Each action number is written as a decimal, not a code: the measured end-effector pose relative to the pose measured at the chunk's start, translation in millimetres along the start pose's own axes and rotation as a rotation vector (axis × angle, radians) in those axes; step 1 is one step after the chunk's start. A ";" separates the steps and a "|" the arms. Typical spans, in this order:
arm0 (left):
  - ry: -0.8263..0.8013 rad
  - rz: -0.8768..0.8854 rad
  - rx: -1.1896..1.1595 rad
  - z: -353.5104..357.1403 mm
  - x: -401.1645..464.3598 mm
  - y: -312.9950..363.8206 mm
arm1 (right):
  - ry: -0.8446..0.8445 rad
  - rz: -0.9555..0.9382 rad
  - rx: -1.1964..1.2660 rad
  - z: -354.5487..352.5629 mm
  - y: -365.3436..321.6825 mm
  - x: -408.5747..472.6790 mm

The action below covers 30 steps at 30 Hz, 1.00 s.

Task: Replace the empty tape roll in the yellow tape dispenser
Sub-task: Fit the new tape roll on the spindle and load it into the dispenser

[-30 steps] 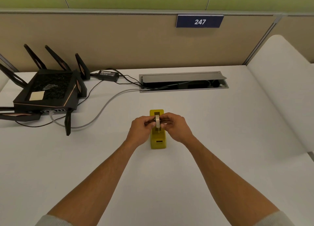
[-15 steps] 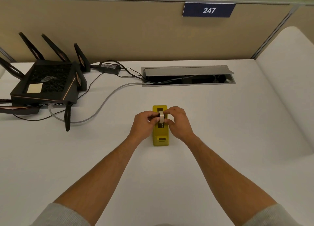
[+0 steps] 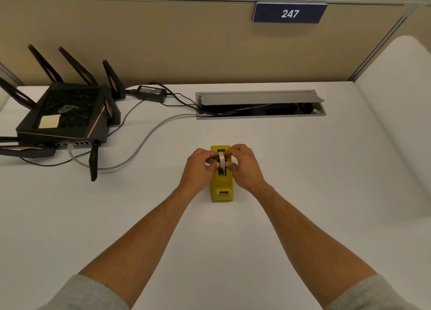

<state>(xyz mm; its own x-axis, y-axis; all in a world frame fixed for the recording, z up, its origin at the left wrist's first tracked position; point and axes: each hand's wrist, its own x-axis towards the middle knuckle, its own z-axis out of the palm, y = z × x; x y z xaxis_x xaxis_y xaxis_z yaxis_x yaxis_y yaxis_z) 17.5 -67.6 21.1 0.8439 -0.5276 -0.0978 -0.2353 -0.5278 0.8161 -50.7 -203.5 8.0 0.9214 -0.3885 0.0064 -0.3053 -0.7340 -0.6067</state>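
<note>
The yellow tape dispenser (image 3: 222, 188) stands on the white desk (image 3: 303, 193), its long side pointing away from me. A whitish tape roll (image 3: 221, 159) stands on edge in the dispenser's open slot. My left hand (image 3: 198, 167) pinches the roll from the left. My right hand (image 3: 245, 165) pinches it from the right, fingers curled over the dispenser's top. My fingers hide the roll's hub and how deep it sits.
A black router (image 3: 63, 116) with upright antennas sits at the back left, with its power brick (image 3: 151, 92) and cables (image 3: 144, 142) trailing across the desk. An open cable hatch (image 3: 261, 104) lies behind the dispenser. A beige partition with a "247" sign (image 3: 289, 13) closes the back.
Both hands and the roll stay at the dispenser, with the fingers slightly shifted around the roll. The view has shifted a little as my head moved.
</note>
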 end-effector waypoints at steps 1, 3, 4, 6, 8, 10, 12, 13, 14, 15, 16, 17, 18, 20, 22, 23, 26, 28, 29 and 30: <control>-0.001 0.005 0.007 0.2 0.4 -0.5 | 0.004 -0.004 -0.004 0.8 0.3 0.2; -0.006 0.017 0.021 0.4 1.2 -2.0 | 0.013 -0.001 -0.002 1.8 0.8 0.2; -0.010 0.021 0.024 0.4 1.4 -3.0 | 0.017 0.000 -0.002 2.1 1.1 0.2; -0.016 0.025 0.030 0.5 2.0 -5.2 | 0.020 -0.002 -0.003 1.8 1.4 0.3; -0.020 0.029 0.037 1.0 1.7 -7.2 | 0.010 -0.005 0.005 1.5 1.3 -0.3; -0.027 0.039 0.034 1.8 0.3 -8.7 | 0.007 -0.005 0.006 2.1 1.4 -2.1; -0.039 0.057 0.032 2.6 -1.0 -10.6 | 0.015 0.000 0.000 3.4 1.2 -4.2; -0.045 0.067 0.034 3.0 -1.4 -11.5 | 0.017 0.001 0.001 4.2 1.3 -4.9; -0.051 0.073 0.038 3.3 -1.8 -12.4 | 0.017 0.002 0.001 4.7 1.5 -5.6; -0.057 0.076 0.042 3.6 -1.8 -13.1 | 0.018 0.001 0.001 5.1 1.5 -5.9; -0.064 0.075 0.047 3.6 -1.4 -13.7 | 0.018 0.000 0.001 5.2 1.5 -6.1; -0.074 0.073 0.052 3.5 -0.7 -14.2 | 0.018 0.000 0.003 5.2 1.4 -6.0; -0.085 0.070 0.059 3.3 0.0 -14.6 | 0.018 0.002 0.009 4.8 1.2 -6.0; -0.106 0.064 0.071 3.1 1.0 -15.6 | 0.025 0.002 0.039 3.9 0.4 -6.9; -0.123 0.062 0.070 3.4 0.6 -16.9 | 0.046 -0.009 0.094 3.2 -0.2 -9.1; -0.129 0.063 0.070 3.8 0.0 -17.5 | 0.053 -0.018 0.115 3.1 -0.3 -10.4; -0.133 0.069 0.094 4.5 -1.1 -18.9 | 0.046 -0.034 0.134 3.2 0.6 -14.1; -0.137 0.075 0.112 4.5 -0.5 -19.4 | 0.040 -0.052 0.144 2.9 1.6 -17.0; -0.142 0.078 0.117 4.6 -0.2 -19.4 | 0.038 -0.063 0.153 2.6 2.2 -18.6; -0.147 0.079 0.121 4.7 0.1 -19.3 | 0.036 -0.068 0.164 2.0 2.7 -20.5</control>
<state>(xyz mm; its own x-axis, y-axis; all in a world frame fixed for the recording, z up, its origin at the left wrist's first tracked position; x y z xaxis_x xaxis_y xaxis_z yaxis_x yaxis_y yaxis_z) 19.9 -60.5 2.6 0.7432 -0.6572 -0.1259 -0.3613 -0.5525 0.7512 -69.9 -196.5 4.7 0.9286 -0.3627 0.0788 -0.1962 -0.6599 -0.7253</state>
